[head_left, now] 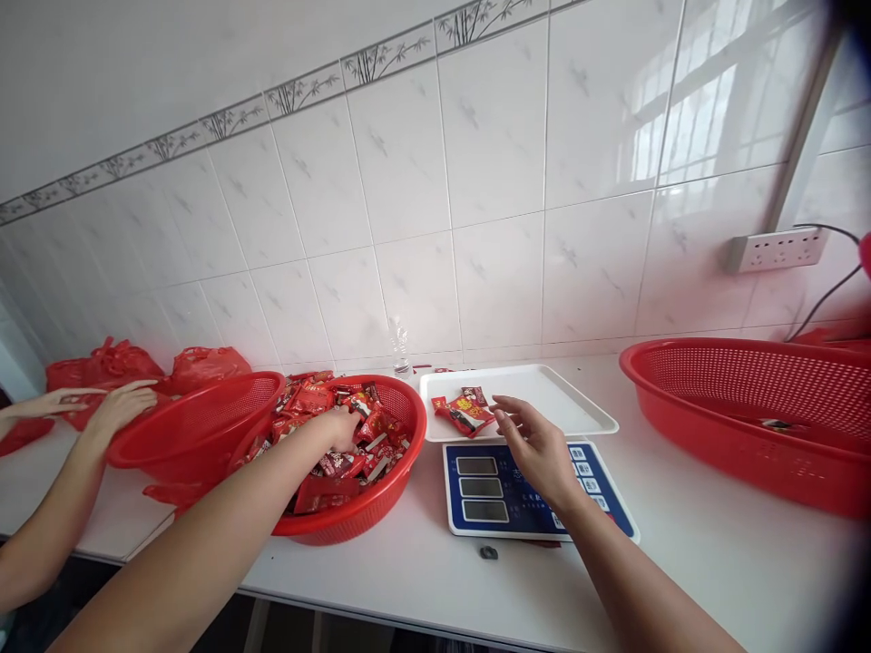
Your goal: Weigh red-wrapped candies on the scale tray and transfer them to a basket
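My left hand (340, 428) reaches into a red mesh basket (381, 508) heaped with red snack packets (360, 458); its fingers are dug into the pile, and what they hold is hidden. My right hand (537, 444) hovers open, fingers spread, over a blue digital scale (476, 490). A white tray (558, 399) rests on the scale, with a few red packets (464, 410) lying on its left part, just left of my right fingertips.
An empty red basket (197, 426) overlaps the full one on the left. Another person's hands (115, 404) touch it, near red plastic bags (109, 363). A large red basket (748, 426) stands at right, below a wall socket (776, 249). A clear bottle (400, 345) stands by the tiled wall.
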### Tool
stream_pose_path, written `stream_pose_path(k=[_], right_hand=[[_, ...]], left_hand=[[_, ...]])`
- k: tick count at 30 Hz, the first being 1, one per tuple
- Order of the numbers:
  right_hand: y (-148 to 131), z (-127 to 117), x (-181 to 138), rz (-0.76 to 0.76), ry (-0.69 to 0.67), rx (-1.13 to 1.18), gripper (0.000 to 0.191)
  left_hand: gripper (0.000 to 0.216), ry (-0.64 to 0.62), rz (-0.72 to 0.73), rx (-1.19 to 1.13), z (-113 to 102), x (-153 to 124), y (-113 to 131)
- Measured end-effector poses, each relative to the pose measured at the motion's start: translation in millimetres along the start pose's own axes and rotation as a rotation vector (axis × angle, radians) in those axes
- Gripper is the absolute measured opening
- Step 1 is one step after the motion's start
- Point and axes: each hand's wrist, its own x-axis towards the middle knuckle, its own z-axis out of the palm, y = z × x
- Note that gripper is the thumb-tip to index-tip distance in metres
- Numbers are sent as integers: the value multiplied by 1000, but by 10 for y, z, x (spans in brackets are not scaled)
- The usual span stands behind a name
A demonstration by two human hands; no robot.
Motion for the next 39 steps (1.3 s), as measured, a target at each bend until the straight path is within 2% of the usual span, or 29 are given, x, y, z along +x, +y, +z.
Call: stream_pose_path(k=[3,9,10,14,18,23,27,29,35,39], right_hand=[[15,4,8,13,-4,-13,38],[30,0,11,24,-10,-20,37],[26,-2,9,22,-8,-20,37],[3,-8,1,25,3,-18,38],[-2,-7,-3,16,3,-29,38],[47,7,-2,6,-5,-43,37],[84,15,0,20,-19,-45,37],[87,15,0,13,-17,-46,37],[72,4,-2,16,-4,-45,36],[67,-4,2,19,21,-40,36]], left_hand=[[59,19,11,-12,0,16,-45],[38,-190,137,-186,-183,-78,-238],[37,-180,127,-194,-199,-120,-294],[37,-11,76,-79,-208,-328,-535],[42,0,23,-32,-117,-499,-645],[29,99,88,-50,119,-531,-505],[21,116,147,-182,206,-438,-377],[19,149,177,-264,181,-382,-322],[15,362,270,-415,-47,-294,-98],[17,422,279,-482,-146,-295,78]])
